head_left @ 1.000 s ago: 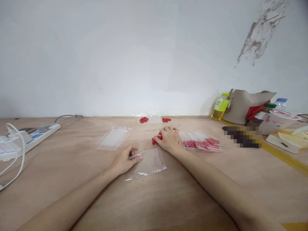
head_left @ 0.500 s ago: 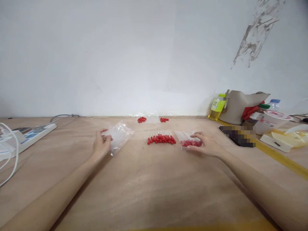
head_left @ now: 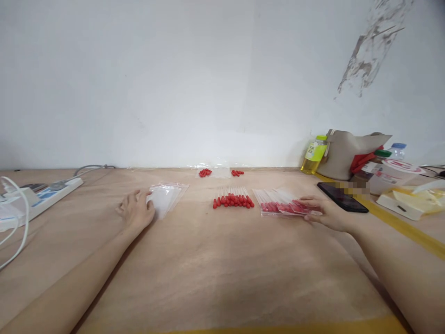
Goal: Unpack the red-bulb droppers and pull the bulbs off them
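My left hand (head_left: 135, 209) rests on the wooden table (head_left: 215, 269), fingers touching the near edge of a stack of empty clear zip bags (head_left: 166, 197). A row of clear droppers with red bulbs (head_left: 232, 200) lies loose at the table's middle. To its right lie several filled bags of red-bulbed droppers (head_left: 283, 205); my right hand (head_left: 327, 214) lies at their right end, fingers loosely spread and touching the outermost bag.
Two small heaps of red bulbs (head_left: 205, 172) lie by the wall. A power strip with white cables (head_left: 41, 199) is at the left. A phone (head_left: 342, 197), a yellow bottle (head_left: 314, 155), a beige bag (head_left: 351, 153) and containers crowd the right.
The left hand laid the clear bag back on the stack at the left. The right hand slid from the loose droppers to the right end of the filled bags.
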The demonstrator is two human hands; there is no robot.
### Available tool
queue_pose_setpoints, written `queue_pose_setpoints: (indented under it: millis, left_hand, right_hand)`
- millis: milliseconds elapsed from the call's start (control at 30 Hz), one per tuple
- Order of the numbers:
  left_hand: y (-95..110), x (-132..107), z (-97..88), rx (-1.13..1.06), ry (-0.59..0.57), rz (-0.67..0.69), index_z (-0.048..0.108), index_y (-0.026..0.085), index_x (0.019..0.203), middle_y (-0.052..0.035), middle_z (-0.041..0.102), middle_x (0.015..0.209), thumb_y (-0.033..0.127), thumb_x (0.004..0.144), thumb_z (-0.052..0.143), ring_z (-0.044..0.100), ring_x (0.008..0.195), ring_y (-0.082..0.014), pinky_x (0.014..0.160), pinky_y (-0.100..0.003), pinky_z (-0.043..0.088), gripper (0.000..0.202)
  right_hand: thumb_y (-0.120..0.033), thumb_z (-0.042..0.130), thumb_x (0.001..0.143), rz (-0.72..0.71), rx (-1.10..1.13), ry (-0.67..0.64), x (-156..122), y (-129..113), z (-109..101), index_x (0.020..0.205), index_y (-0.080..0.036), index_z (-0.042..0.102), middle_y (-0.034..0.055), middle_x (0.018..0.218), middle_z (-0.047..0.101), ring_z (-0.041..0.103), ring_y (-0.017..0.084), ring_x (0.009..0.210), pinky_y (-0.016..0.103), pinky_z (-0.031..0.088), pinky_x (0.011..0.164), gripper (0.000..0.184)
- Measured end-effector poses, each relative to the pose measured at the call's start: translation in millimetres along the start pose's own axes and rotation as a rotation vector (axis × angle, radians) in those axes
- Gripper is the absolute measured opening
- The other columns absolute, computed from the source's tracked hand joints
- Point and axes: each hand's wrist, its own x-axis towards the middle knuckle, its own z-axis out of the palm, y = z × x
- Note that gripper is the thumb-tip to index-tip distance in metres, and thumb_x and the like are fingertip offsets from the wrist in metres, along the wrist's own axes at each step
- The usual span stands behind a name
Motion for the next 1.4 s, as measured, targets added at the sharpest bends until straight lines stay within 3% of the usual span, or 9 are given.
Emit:
queue_pose_setpoints:
  millis: [100, 233, 400, 600, 700, 833, 1000, 1167, 1400]
  left_hand:
    - [0.4, -1.4, 4.3, 0.084, -0.180, 0.229, 0.043, 0.026, 0.125, -0.0090, 0.034, 0.137, 0.046, 0.084, 0.030, 0.029, 0.125, -0.0289, 0.100, -0.054, 0.010, 0.047]
    - [-6.0, 1.4, 11.3, 0.081, -0.479, 0.300, 0.039, 0.027, 0.129, -0.0074, 0.031, 0.140, 0.058, 0.082, 0.024, 0.026, 0.128, -0.0280, 0.100, -0.052, 0.016, 0.059]
    - [-6.8, -1.5, 11.1, 0.060, -0.327, 0.302, 0.047, 0.024, 0.122, -0.0109, 0.040, 0.134, 0.053, 0.083, 0.030, 0.029, 0.126, -0.0274, 0.099, -0.052, 0.017, 0.052]
    - [8.0, -10.5, 0.6, -0.032, 0.027, 0.368, 0.057, 0.023, 0.106, -0.0092, 0.048, 0.123, 0.039, 0.082, 0.040, 0.035, 0.121, -0.0257, 0.101, -0.046, 0.016, 0.033]
    - [24.4, -20.7, -7.4, -0.258, 0.032, 0.434, 0.059, 0.021, 0.100, -0.0086, 0.052, 0.114, 0.038, 0.080, 0.044, 0.044, 0.111, -0.0238, 0.097, -0.037, 0.029, 0.030]
    - [59.9, -50.7, -17.1, -0.654, -0.403, 0.416, 0.060, 0.018, 0.088, -0.0049, 0.061, 0.083, 0.042, 0.079, 0.048, 0.056, 0.074, -0.0167, 0.068, -0.027, 0.044, 0.029]
    - [105.8, -90.6, -25.5, -1.003, -1.079, 0.322, 0.049, 0.015, 0.108, -0.0026, 0.060, 0.078, 0.044, 0.070, 0.062, 0.056, 0.063, -0.0116, 0.062, -0.026, 0.044, 0.049]
    - [127.8, -94.6, -24.8, -1.099, -1.173, 0.119, 0.053, 0.013, 0.101, -0.0026, 0.060, 0.074, 0.042, 0.060, 0.071, 0.058, 0.062, -0.0124, 0.059, -0.025, 0.045, 0.053]
    - [118.1, -85.1, -16.4, -1.190, -1.211, -0.188, 0.059, 0.012, 0.069, 0.0006, 0.061, 0.063, 0.031, 0.052, 0.077, 0.059, 0.059, -0.0107, 0.063, -0.026, 0.047, 0.032]
  right_hand:
    - [-0.042, 0.053, 0.073, -0.010, 0.048, 0.023, -1.5, 9.9, -2.5, 0.098, -0.021, 0.066, 0.0084, 0.113, 0.057, 0.054, 0.025, 0.103, 0.039, 0.042, 0.090, 0.035]
    - [-0.050, 0.054, 0.072, 0.007, 0.092, 0.064, -4.1, 6.7, -7.1, 0.073, -0.022, 0.070, 0.0075, 0.096, 0.064, 0.060, 0.024, 0.090, 0.038, 0.044, 0.084, 0.033]
    - [-0.055, 0.061, 0.065, 0.063, 0.253, 0.055, -6.8, -6.3, -14.2, 0.061, -0.022, 0.067, 0.0066, 0.082, 0.064, 0.059, 0.022, 0.084, 0.035, 0.044, 0.080, 0.034]
    - [-0.054, 0.067, 0.057, 0.181, 0.482, -0.080, -6.2, -32.6, -22.2, 0.052, -0.018, 0.055, -0.0006, 0.052, 0.052, 0.048, 0.011, 0.050, 0.024, 0.039, 0.048, 0.038]
    - [-0.052, 0.065, 0.061, 0.231, 0.597, -0.107, -2.9, -66.2, -21.9, 0.058, -0.018, 0.051, -0.0059, 0.044, 0.044, 0.039, 0.007, 0.039, 0.020, 0.031, 0.038, 0.037]
    - [-0.047, 0.062, 0.065, 0.305, 0.709, -0.069, 11.4, -129.5, -6.9, 0.062, -0.018, 0.047, -0.0069, 0.040, 0.045, 0.040, 0.006, 0.032, 0.017, 0.028, 0.032, 0.033]
    - [-0.028, 0.060, 0.068, 0.188, 0.887, -0.124, 46.8, -193.7, 35.6, 0.085, -0.019, 0.046, -0.0101, 0.043, 0.048, 0.043, 0.007, 0.030, 0.017, 0.030, 0.030, 0.024]
    - [-0.021, 0.059, 0.070, 0.017, 0.869, -0.013, 78.0, -226.1, 70.6, 0.088, -0.017, 0.051, -0.0050, 0.057, 0.056, 0.051, 0.007, 0.046, 0.018, 0.040, 0.042, 0.020]
    - [-0.029, 0.059, 0.074, -0.287, 0.638, 0.146, 60.5, -222.3, 69.9, 0.094, -0.018, 0.056, 0.0047, 0.090, 0.059, 0.055, 0.016, 0.082, 0.032, 0.046, 0.074, 0.023]
